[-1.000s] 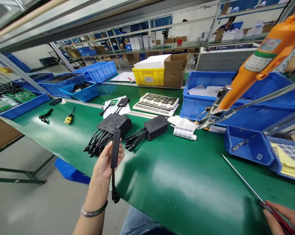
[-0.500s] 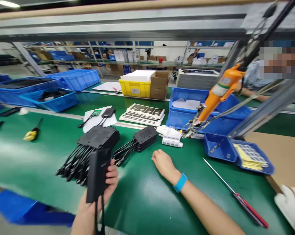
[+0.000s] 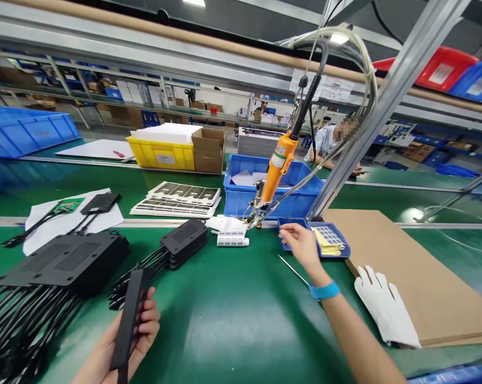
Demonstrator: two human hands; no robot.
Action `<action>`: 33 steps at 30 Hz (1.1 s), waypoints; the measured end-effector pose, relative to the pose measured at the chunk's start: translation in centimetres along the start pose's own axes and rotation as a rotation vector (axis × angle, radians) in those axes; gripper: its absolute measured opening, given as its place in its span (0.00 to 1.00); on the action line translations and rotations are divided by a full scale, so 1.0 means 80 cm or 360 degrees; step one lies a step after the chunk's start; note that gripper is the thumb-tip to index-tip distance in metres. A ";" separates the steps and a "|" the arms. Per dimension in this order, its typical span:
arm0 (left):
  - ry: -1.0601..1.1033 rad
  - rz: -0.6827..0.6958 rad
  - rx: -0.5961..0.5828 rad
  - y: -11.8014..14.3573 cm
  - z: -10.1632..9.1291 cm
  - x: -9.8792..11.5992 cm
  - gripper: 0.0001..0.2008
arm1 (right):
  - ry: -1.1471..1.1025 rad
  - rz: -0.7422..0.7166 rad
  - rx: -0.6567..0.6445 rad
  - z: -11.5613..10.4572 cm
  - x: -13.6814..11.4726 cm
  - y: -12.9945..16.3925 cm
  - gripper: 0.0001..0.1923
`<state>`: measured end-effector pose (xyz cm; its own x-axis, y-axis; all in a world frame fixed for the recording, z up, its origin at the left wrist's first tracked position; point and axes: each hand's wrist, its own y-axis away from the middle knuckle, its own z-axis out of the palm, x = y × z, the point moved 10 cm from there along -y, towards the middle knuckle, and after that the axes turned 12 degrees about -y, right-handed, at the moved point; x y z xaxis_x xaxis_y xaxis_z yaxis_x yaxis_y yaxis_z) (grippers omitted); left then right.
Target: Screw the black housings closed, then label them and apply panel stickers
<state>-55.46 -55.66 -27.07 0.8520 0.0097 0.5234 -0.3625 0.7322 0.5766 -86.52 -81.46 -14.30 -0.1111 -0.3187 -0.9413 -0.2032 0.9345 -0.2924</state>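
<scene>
Black plastic fills the left hand [image 3: 123, 341]: a flat black module [image 3: 129, 314] stands edge-on in the palm, fingers curled round its right edge and clamped on it, low at the near left of the green bench [image 3: 241, 320]. Just left of that hand lies a big stack of like black units [image 3: 65, 261], their cables [image 3: 17, 325] fanning toward the near edge. A smaller stack [image 3: 184, 242] sits beyond the held module, its leads trailing back toward it.

Reaching across the bench, the right hand [image 3: 300, 246] hovers at the near rim of a small blue tray [image 3: 340, 249] that holds yellow label sheets [image 3: 328, 238]; the fingers are loosely bent and apart, gripping nothing that shows. A blue wristband [image 3: 324, 291] circles that wrist. A thin screwdriver shaft [image 3: 292, 270] lies on the bench just under the forearm.

An orange electric screwdriver [image 3: 276, 168] hangs tilted above a white glove [image 3: 227, 223] and a white ribbed part [image 3: 233, 241]. To the right, another white glove [image 3: 385, 306] rests on a brown cardboard sheet [image 3: 417, 266]. Farther back stand a blue crate [image 3: 273, 186], printed sheets [image 3: 177, 198], a yellow bin [image 3: 163, 152] beside a cardboard box [image 3: 209, 149], and a person [image 3: 324, 146] seated across the line.
</scene>
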 end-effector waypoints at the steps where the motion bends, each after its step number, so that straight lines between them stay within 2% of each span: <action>1: 0.0017 -0.0039 -0.0005 0.003 0.007 -0.007 0.14 | -0.0124 0.0029 0.0084 -0.029 0.002 -0.002 0.21; 4: 0.0034 -0.0135 0.0071 0.015 0.024 -0.023 0.13 | -0.0410 0.0082 0.0245 -0.088 0.004 0.010 0.23; 6: -0.0010 -0.0192 0.0148 0.020 0.028 -0.032 0.11 | -0.0509 0.0089 0.0306 -0.107 0.004 0.026 0.22; 9: -0.0205 -0.0251 0.0172 0.019 0.031 -0.042 0.09 | -0.0551 0.0030 0.0375 -0.118 -0.009 0.040 0.19; 12: -0.0498 -0.0211 0.0237 0.011 0.024 -0.047 0.05 | -0.0505 -0.0213 0.0528 -0.129 -0.051 0.022 0.17; 15: -0.0708 -0.0080 0.0185 0.004 0.035 -0.051 0.08 | -0.0388 -0.0606 0.0759 -0.140 -0.124 -0.028 0.15; 17: -0.0778 0.0081 0.0064 0.002 0.056 -0.051 0.12 | -0.0268 -0.0788 0.0759 -0.129 -0.171 -0.071 0.16; 19: -0.0853 0.0262 -0.0099 0.002 0.080 -0.048 0.16 | -0.0046 -0.0854 0.0517 -0.093 -0.203 -0.111 0.18; 20: -0.0903 0.0331 -0.0182 0.002 0.091 -0.047 0.18 | 0.0279 -0.0956 0.0419 -0.070 -0.219 -0.117 0.19; 21: -0.0973 0.0381 -0.0265 0.003 0.101 -0.047 0.20 | 0.0371 -0.1003 0.0354 -0.054 -0.223 -0.117 0.19; 24: -0.1266 0.0489 -0.0522 0.006 0.126 -0.048 0.24 | 0.0435 -0.1091 0.0238 -0.026 -0.210 -0.080 0.17; 28: -0.1792 0.0546 -0.0751 -0.004 0.149 -0.061 0.29 | 0.0305 -0.0954 0.0001 -0.008 -0.161 -0.031 0.15; 30: -0.2101 0.0605 -0.0824 -0.019 0.162 -0.072 0.27 | 0.0228 -0.0820 -0.0057 -0.004 -0.139 -0.029 0.17; 33: -0.2392 0.0713 -0.0882 -0.046 0.186 -0.088 0.18 | 0.0055 -0.0644 0.0005 -0.005 -0.119 -0.053 0.26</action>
<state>-65.76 -68.56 -23.55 -0.4945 -0.1084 0.8624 -0.0124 0.9930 0.1177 -84.97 -82.43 -4.00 -0.0554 -0.6661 -0.7438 -0.2342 0.7328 -0.6388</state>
